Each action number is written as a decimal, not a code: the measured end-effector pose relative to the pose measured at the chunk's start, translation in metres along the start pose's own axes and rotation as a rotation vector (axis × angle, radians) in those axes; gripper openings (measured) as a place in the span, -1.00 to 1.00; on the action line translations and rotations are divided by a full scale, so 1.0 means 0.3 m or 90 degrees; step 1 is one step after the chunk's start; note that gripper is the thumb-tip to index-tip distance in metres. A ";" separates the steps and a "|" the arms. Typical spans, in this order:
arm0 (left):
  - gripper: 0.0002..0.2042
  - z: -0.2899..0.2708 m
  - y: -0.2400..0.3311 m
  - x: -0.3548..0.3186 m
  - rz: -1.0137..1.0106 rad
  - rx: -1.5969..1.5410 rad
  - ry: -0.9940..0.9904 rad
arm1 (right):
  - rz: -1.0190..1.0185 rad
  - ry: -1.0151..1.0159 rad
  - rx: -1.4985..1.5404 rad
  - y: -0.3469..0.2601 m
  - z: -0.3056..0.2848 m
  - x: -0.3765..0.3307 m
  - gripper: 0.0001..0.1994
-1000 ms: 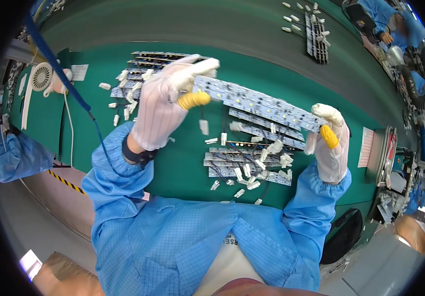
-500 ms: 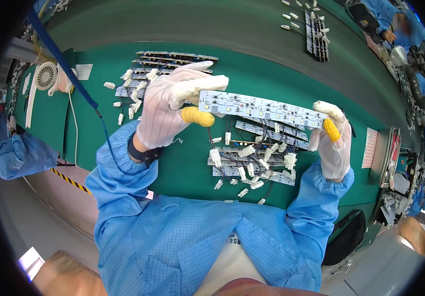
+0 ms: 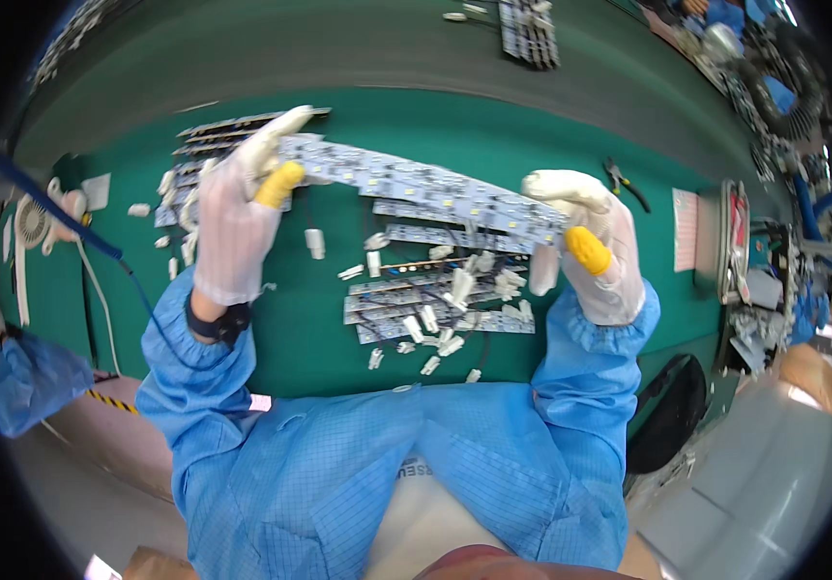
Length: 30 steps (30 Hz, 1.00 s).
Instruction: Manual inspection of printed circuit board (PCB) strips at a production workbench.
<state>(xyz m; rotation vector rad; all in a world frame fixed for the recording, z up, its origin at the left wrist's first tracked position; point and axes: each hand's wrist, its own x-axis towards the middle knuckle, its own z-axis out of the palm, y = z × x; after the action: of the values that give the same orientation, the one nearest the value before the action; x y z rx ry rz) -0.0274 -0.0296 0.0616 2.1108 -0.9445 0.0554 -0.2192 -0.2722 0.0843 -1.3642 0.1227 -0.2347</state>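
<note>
A long white LED circuit board [image 3: 416,184] is stretched between my two hands above the table, smeared a little by motion. Its left end is pinched by my left hand [image 3: 237,222], thumb below and fingers above. My right hand [image 3: 595,251] grips the other end, which hangs lower. Both hands wear white striped gloves with yellow thumb covers. Beneath the board lies a pile of similar LED boards [image 3: 377,304] with dark wires and white plug connectors [image 3: 462,286]. Another pile of boards [image 3: 184,174] sits at the left, partly hidden by my left hand.
Pliers [image 3: 626,184] lie on the green mat [image 3: 309,348] beyond my right hand. At the left are a small fan [image 3: 34,222] and a blue coiled cord [image 3: 58,208]. More boards [image 3: 529,34] rest on the dark far strip. A co-worker's blue sleeve [image 3: 39,382] shows at far left.
The whole view has shifted, so most things sit further left. The board tilts more, its right end lower. Pliers now show past my right hand. Both hands keep their hold.
</note>
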 end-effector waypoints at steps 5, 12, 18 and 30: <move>-0.64 0.009 -0.022 -0.010 -0.070 -0.054 0.002 | 0.003 -0.098 0.009 -0.033 -0.008 0.002 -0.52; -0.63 0.014 -0.024 -0.015 -0.034 -0.124 0.054 | -0.018 -0.031 0.022 0.001 -0.019 0.014 -0.17; -0.51 0.007 0.017 -0.028 -0.033 -0.336 -0.024 | 0.040 0.114 -0.106 0.030 -0.036 0.032 -0.41; -0.70 0.007 -0.139 -0.064 0.271 0.245 -0.010 | 0.065 0.164 -0.160 0.091 -0.052 0.062 -0.34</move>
<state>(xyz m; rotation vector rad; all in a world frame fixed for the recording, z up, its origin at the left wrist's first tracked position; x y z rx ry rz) -0.0151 -0.0027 0.0264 2.2095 -1.4741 0.4702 -0.2020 -0.2864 0.0554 -1.5682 0.4486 -0.3157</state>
